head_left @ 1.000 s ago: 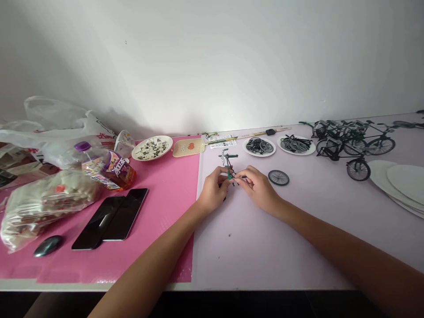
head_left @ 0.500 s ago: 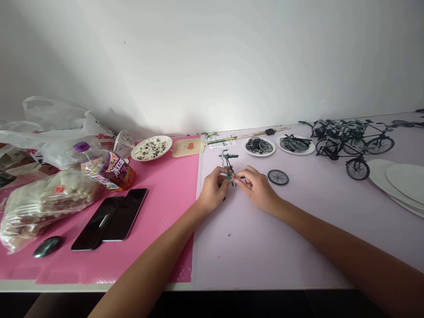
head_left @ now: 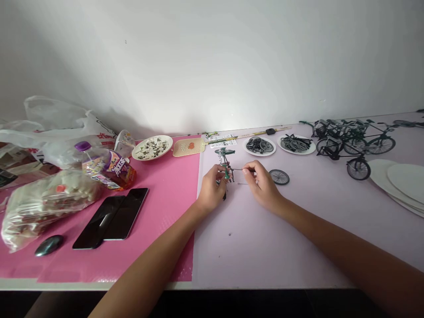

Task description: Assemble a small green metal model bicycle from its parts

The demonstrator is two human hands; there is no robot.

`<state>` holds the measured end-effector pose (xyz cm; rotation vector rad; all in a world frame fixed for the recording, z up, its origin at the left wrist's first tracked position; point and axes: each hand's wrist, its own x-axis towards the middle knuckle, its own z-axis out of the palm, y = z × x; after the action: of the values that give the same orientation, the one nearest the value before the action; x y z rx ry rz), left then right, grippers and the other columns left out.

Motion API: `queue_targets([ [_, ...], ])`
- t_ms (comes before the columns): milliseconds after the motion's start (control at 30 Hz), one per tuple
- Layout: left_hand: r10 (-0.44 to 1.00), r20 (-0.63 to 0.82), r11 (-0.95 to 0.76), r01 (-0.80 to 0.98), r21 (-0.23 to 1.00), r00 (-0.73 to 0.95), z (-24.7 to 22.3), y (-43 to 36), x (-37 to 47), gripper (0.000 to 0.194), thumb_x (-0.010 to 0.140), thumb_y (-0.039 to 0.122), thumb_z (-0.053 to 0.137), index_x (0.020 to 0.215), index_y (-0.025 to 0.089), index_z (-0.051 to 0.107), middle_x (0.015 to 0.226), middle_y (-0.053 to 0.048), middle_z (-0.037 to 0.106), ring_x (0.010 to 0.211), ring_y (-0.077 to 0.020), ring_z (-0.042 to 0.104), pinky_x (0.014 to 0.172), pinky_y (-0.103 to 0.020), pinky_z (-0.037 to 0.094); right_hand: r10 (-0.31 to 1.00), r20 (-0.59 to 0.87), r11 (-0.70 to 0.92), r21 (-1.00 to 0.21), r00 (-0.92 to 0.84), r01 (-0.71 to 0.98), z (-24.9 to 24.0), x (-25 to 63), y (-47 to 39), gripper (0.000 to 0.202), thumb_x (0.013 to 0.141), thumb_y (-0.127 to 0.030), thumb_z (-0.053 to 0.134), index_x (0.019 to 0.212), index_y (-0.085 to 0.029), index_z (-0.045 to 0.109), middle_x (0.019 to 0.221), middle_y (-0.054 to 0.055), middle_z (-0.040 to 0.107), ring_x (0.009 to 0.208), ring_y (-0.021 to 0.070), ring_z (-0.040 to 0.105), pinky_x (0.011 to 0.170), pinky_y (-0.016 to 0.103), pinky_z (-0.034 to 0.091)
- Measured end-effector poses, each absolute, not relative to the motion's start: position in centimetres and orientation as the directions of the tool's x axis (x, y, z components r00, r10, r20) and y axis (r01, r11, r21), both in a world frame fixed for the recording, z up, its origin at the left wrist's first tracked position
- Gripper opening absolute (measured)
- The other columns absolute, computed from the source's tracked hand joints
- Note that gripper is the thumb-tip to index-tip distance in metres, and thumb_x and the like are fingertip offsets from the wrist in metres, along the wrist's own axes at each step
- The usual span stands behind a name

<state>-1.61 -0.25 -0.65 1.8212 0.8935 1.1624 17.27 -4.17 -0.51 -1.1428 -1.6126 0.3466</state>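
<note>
My left hand (head_left: pixel 212 187) is closed around a small green and black model bicycle frame (head_left: pixel 226 174), held upright over the lilac part of the table. Between the thumb and fingers of my right hand (head_left: pixel 263 183) is a thin dark rod (head_left: pixel 237 169), its far end by the frame; I cannot tell whether they touch. Another thin rod-like piece (head_left: pixel 244 183) shows just below it, its right end hidden by the right hand. To the right of that hand, a loose black spoked wheel (head_left: pixel 279 177) lies on the table.
Plates of black bicycle parts (head_left: pixel 259 146) stand at the back, beside several assembled model bicycles (head_left: pixel 356 141). Stacked white plates (head_left: pixel 407 183) lie far right. On the pink left side are two phones (head_left: pixel 125 215), a drink bottle (head_left: pixel 107 165) and a plate of small pieces (head_left: pixel 152 148).
My right hand has drawn slightly right, away from the left hand, and the thin rod now shows between them. The bicycle frame has turned a little in my left hand.
</note>
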Motion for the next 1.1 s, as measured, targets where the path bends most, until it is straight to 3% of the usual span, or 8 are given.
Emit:
queue_targets([
  [233,0.843,0.423,-0.499,0.187,0.846,0.332,-0.66,-0.3,-1.63,0.005,0.098,0.02,0.059,0.103,0.021,0.056,0.114,-0.01,0.074,0.09,-0.0171,0.07,0.079,-0.031,0.055,0.793,0.61,0.519,-0.681,0.008,0.517,-0.63,17.32,-3.98,0.019,0.105,-0.04,0.055,0.099,-0.024,0.062,0.097,0.006,0.063,0.082,0.0186,0.063,0.068,0.032,0.051],
  [667,0.848,0.409,-0.493,0.216,0.843,0.336,-0.75,-0.06,-1.69,0.006,0.098,0.019,0.058,0.105,0.02,0.057,0.12,-0.012,0.074,0.093,-0.0185,0.07,0.078,-0.032,0.054,0.793,0.609,0.512,-0.681,0.016,0.523,-0.34,17.11,-4.27,0.026,0.105,-0.048,0.053,0.098,-0.025,0.062,0.095,0.006,0.063,0.083,0.0202,0.062,0.065,0.034,0.051],
  [1100,0.857,0.399,-0.484,0.242,0.841,0.326,-0.57,-0.09,-1.67,0.005,0.098,0.02,0.059,0.103,0.021,0.056,0.114,-0.008,0.074,0.093,-0.0182,0.07,0.079,-0.031,0.053,0.79,0.614,0.538,-0.687,-0.007,0.488,-0.46,17.3,-4.29,0.022,0.105,-0.044,0.056,0.103,-0.025,0.066,0.098,0.007,0.064,0.09,0.0215,0.065,0.071,0.034,0.056],
])
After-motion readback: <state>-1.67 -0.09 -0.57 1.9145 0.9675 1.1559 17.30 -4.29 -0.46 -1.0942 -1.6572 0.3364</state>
